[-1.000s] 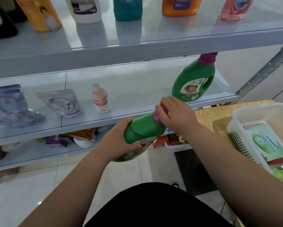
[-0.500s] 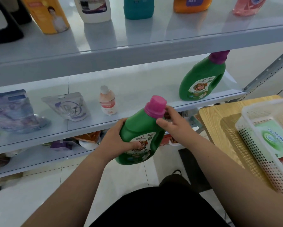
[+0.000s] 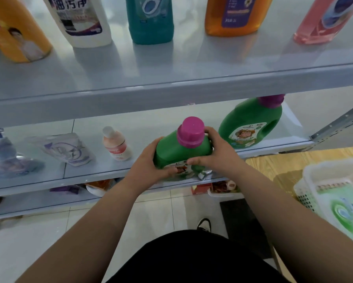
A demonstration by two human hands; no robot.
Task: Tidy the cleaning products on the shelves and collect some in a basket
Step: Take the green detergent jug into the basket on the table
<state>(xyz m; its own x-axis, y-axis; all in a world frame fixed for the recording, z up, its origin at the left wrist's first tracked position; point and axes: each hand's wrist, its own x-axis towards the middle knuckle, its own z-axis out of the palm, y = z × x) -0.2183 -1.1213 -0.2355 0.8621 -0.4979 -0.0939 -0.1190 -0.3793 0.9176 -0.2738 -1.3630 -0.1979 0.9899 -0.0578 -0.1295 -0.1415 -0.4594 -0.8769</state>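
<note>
Left grip is curling round the side of the green bottle; right grip is clasping the opposite side. Bottle is being held upright, pink cap up, over the front edge of the middle shelf, near a second green bottle; whether its base is touching cannot be told. Judgement: placing step. Base should be going down flat, further back from the edge, label facing out, before either grip is loosening
</note>
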